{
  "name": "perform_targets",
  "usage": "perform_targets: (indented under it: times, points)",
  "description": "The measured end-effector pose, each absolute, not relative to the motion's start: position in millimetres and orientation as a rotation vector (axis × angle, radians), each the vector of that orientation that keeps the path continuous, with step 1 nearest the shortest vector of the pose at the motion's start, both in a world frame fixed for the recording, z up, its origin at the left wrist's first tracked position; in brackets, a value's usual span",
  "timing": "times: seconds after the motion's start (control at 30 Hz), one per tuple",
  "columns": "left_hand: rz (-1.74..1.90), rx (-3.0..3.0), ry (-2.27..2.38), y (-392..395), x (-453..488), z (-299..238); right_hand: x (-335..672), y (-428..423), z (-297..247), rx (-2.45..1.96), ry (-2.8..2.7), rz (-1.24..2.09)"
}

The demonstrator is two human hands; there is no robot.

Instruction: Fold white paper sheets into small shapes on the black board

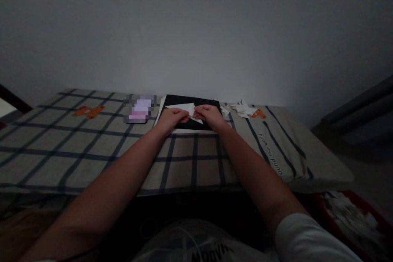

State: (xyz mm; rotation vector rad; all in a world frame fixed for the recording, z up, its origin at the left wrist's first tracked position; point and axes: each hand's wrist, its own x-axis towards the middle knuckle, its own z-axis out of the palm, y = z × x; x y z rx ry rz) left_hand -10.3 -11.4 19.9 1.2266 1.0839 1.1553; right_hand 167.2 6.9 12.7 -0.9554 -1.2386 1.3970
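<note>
Both hands, left hand (172, 118) and right hand (210, 115), pinch the white folded paper (189, 110) flat against the black board (196, 104), steadying its crease

Dark lettering runs along the right edge of the checked cloth (272, 153), too skewed to read. The print on the shirt (208, 249) is cut off.

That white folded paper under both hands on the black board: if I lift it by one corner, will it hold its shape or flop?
The white paper looks thin and pointed, so it is probably light and would droop somewhat. Its folds may stiffen it a little. On the smooth black board it would likely slide if either the left hand or the right hand pushes.
</note>
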Motion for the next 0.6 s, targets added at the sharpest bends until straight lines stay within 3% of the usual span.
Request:
perform_targets:
  times: [0.6]
  points:
    - [1.225,1.373,1.136,-8.0,-13.1,16.2,168.9,5.6,10.8,-0.927,-1.359,1.371]
